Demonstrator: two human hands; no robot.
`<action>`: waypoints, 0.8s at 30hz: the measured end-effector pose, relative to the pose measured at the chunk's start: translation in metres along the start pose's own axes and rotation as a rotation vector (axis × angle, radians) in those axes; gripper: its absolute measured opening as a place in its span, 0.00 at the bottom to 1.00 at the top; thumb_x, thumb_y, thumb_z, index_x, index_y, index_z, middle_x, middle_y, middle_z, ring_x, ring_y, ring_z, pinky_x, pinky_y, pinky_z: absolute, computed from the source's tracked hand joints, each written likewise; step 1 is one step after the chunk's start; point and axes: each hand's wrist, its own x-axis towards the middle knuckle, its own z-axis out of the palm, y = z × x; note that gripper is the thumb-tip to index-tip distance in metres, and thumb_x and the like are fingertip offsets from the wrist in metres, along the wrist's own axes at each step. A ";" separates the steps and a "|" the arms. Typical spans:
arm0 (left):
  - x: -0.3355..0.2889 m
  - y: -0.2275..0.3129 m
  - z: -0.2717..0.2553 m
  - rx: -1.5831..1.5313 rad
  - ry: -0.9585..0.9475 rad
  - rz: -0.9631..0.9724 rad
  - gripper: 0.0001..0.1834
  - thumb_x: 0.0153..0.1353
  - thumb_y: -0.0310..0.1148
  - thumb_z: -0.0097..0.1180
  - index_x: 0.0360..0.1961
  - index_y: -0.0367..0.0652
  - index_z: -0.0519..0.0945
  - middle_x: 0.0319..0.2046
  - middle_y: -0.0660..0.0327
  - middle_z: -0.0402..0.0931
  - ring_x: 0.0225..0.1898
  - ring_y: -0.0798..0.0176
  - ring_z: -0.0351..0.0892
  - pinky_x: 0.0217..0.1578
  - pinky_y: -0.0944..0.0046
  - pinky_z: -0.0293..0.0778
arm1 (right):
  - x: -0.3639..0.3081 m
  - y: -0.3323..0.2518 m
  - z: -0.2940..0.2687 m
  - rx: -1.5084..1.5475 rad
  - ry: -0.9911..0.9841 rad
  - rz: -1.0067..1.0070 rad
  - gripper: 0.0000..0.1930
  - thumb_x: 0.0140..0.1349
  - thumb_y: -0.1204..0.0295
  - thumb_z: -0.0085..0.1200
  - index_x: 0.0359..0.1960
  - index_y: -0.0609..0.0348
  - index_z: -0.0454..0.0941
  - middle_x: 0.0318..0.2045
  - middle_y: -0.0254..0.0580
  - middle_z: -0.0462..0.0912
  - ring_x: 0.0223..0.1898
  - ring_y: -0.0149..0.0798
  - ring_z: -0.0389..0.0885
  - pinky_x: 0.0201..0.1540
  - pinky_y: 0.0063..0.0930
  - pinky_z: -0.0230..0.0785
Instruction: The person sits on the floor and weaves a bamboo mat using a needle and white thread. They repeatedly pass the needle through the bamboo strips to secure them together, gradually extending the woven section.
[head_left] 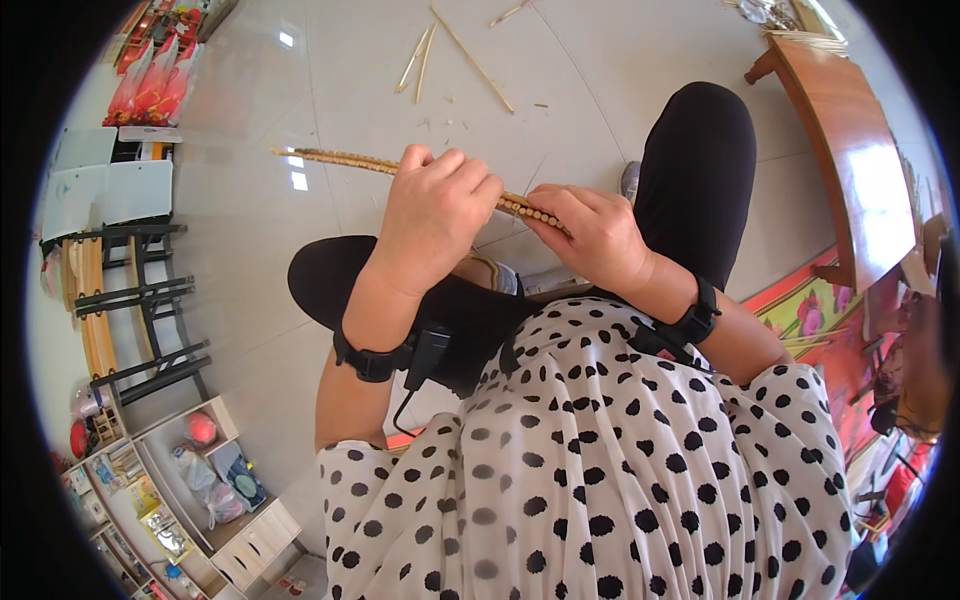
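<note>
Both hands grip a thin, flat panel of straw-coloured stalks (347, 160), seen almost edge-on, with a row of round cut ends along its right part. My left hand (435, 225) is closed around its middle. My right hand (597, 237) pinches the right end, thumb and fingers pressed on the edge. To the left, the panel runs out to a thin tip, raised above the tiled floor. The palms and some of the fingers are hidden from this view.
Loose stalks (472, 60) and small scraps lie on the tiled floor (250, 200) ahead. A brown wooden bench (850, 160) stands at right. Folded black-framed furniture (150, 300) and a pale shelf unit (250, 545) line the left. My bent knees flank the work.
</note>
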 end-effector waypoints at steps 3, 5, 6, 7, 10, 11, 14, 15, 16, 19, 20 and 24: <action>-0.002 -0.006 -0.002 0.036 0.047 0.051 0.13 0.46 0.26 0.69 0.36 0.45 0.84 0.27 0.68 0.75 0.35 0.65 0.77 0.38 0.62 0.65 | 0.006 -0.005 -0.003 -0.047 0.032 -0.034 0.13 0.53 0.76 0.70 0.39 0.59 0.80 0.35 0.41 0.86 0.31 0.44 0.85 0.32 0.34 0.79; -0.005 -0.006 -0.002 0.043 0.138 0.068 0.12 0.47 0.26 0.68 0.35 0.45 0.85 0.26 0.68 0.75 0.33 0.65 0.77 0.37 0.62 0.64 | 0.009 -0.010 -0.006 -0.092 0.063 -0.086 0.13 0.53 0.76 0.68 0.40 0.58 0.81 0.36 0.40 0.85 0.34 0.44 0.85 0.35 0.35 0.80; -0.007 -0.005 -0.001 0.045 0.190 0.070 0.12 0.47 0.26 0.68 0.36 0.44 0.85 0.27 0.68 0.75 0.33 0.65 0.77 0.36 0.61 0.64 | 0.012 -0.012 -0.008 -0.125 0.078 -0.127 0.13 0.53 0.77 0.68 0.41 0.58 0.81 0.37 0.40 0.85 0.36 0.44 0.85 0.36 0.34 0.80; -0.010 -0.003 0.001 0.043 0.238 0.069 0.13 0.47 0.25 0.68 0.36 0.44 0.85 0.27 0.68 0.75 0.32 0.65 0.77 0.36 0.61 0.64 | 0.013 -0.015 -0.010 -0.156 0.087 -0.165 0.14 0.52 0.77 0.67 0.42 0.58 0.82 0.39 0.40 0.85 0.38 0.44 0.86 0.38 0.34 0.81; -0.015 0.004 0.011 0.046 0.382 0.062 0.13 0.47 0.24 0.67 0.37 0.44 0.85 0.29 0.68 0.77 0.32 0.65 0.78 0.36 0.62 0.64 | 0.012 -0.018 -0.018 -0.228 0.126 -0.306 0.16 0.52 0.77 0.66 0.44 0.59 0.83 0.41 0.40 0.85 0.46 0.46 0.83 0.48 0.38 0.81; -0.017 0.007 0.015 0.047 0.412 0.052 0.13 0.48 0.24 0.67 0.38 0.44 0.85 0.29 0.68 0.77 0.32 0.66 0.79 0.36 0.62 0.64 | 0.008 -0.018 -0.021 -0.252 0.134 -0.361 0.16 0.52 0.77 0.65 0.45 0.58 0.83 0.41 0.40 0.85 0.47 0.46 0.82 0.50 0.40 0.80; -0.020 0.014 0.027 0.048 0.498 0.028 0.13 0.49 0.24 0.67 0.38 0.45 0.86 0.30 0.68 0.78 0.33 0.66 0.80 0.36 0.62 0.64 | -0.005 -0.009 -0.030 -0.313 0.187 -0.537 0.17 0.52 0.75 0.66 0.46 0.57 0.84 0.43 0.40 0.86 0.51 0.44 0.78 0.56 0.46 0.76; -0.019 0.016 0.031 0.048 0.521 0.024 0.13 0.49 0.24 0.67 0.39 0.45 0.86 0.30 0.68 0.79 0.34 0.66 0.80 0.36 0.63 0.64 | -0.010 -0.006 -0.033 -0.307 0.202 -0.558 0.17 0.52 0.74 0.66 0.46 0.57 0.84 0.42 0.40 0.86 0.50 0.44 0.78 0.56 0.45 0.76; -0.017 0.016 0.034 0.049 0.547 0.022 0.13 0.49 0.24 0.67 0.39 0.45 0.86 0.31 0.69 0.79 0.34 0.67 0.80 0.36 0.63 0.64 | -0.015 -0.005 -0.038 -0.304 0.219 -0.582 0.17 0.52 0.74 0.66 0.45 0.58 0.84 0.42 0.40 0.86 0.50 0.43 0.78 0.55 0.44 0.76; -0.013 0.015 0.045 0.057 0.596 0.012 0.14 0.49 0.23 0.67 0.39 0.46 0.86 0.31 0.69 0.79 0.34 0.67 0.80 0.36 0.63 0.64 | -0.026 0.000 -0.051 -0.269 0.199 -0.586 0.14 0.50 0.76 0.66 0.40 0.57 0.86 0.35 0.39 0.85 0.41 0.42 0.78 0.42 0.37 0.76; -0.012 0.013 0.049 0.054 0.607 -0.002 0.14 0.49 0.23 0.67 0.39 0.46 0.86 0.30 0.69 0.79 0.34 0.67 0.80 0.35 0.63 0.64 | -0.032 -0.002 -0.058 -0.278 0.149 -0.552 0.14 0.49 0.77 0.66 0.39 0.56 0.86 0.34 0.38 0.84 0.39 0.43 0.78 0.38 0.36 0.75; 0.002 0.007 0.065 0.032 0.637 -0.055 0.14 0.48 0.23 0.67 0.38 0.46 0.86 0.29 0.69 0.78 0.32 0.66 0.79 0.35 0.63 0.65 | -0.036 -0.006 -0.060 -0.122 -0.091 0.044 0.12 0.50 0.73 0.71 0.36 0.61 0.85 0.23 0.39 0.80 0.22 0.39 0.76 0.24 0.30 0.69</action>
